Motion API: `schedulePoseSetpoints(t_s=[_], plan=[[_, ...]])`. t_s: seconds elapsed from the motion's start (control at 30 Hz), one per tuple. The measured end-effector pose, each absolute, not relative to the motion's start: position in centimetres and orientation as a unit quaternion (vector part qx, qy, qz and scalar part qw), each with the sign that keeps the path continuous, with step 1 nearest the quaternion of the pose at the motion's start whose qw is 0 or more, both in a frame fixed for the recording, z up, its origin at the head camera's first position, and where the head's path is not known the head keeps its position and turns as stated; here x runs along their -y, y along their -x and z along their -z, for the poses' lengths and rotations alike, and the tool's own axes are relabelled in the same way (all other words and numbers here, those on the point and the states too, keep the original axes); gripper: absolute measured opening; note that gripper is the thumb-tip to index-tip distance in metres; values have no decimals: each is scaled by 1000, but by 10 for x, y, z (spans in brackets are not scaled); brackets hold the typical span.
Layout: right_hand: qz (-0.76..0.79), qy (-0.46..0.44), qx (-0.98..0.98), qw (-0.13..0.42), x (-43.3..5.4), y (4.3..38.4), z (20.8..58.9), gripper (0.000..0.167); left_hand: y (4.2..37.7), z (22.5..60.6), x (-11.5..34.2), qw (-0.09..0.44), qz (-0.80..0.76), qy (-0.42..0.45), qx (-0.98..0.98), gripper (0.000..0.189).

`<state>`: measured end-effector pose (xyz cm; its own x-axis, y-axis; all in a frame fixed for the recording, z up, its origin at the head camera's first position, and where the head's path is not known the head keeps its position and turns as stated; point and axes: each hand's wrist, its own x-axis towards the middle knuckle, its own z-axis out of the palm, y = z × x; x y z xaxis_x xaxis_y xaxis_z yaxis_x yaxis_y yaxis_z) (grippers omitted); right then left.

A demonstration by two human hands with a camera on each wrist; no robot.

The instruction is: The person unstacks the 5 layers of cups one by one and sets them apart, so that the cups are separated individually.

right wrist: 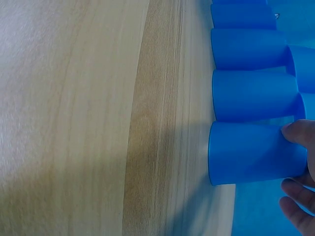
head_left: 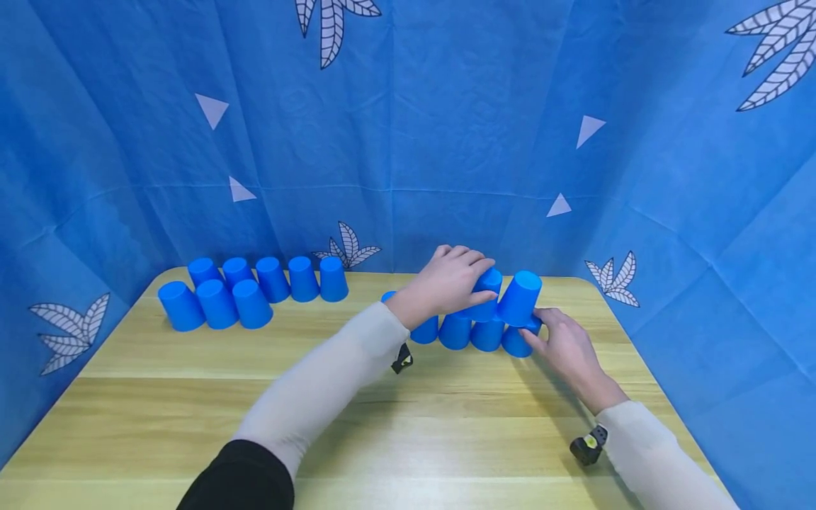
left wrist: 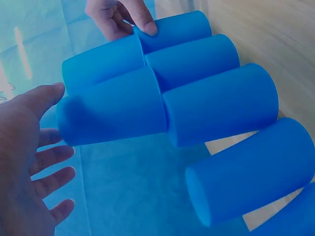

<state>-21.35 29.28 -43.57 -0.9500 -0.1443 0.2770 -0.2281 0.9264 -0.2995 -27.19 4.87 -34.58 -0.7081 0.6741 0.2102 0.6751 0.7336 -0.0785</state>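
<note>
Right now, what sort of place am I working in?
Probably a curtained-off indoor tabletop workspace, perhaps arranged for filming: a wood-grain table, blue leaf-print fabric hung around it, and upside-down blue cups, some stacked in two tiers.

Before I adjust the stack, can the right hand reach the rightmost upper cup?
Probably yes, once the right hand releases the end bottom cup: the rightmost upper cup sits just above, with nothing visibly between.

Your head view is bright; the table (head_left: 440, 453) shines at bottom middle. Your left wrist view has shade on a cup (left wrist: 113, 108) left of middle; your right one has shadow at bottom middle.
</note>
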Motion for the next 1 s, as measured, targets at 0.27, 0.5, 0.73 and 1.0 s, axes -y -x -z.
schedulePoseSetpoints(t_s=[0.27,0.5,0.73,1.0], plan=[[-165,-104,971,137,-292,215,437,49,277,351,-59,98,-15,352,931,66],[-171,-96,972,133,-292,214,437,50,273,351,-52,112,30,354,928,63],[-174,-94,971,135,-293,214,438,50,265,348,-33,147,50,360,920,61],[-175,-95,971,135,-292,215,438,50,255,347,-5,160,63,366,914,59]])
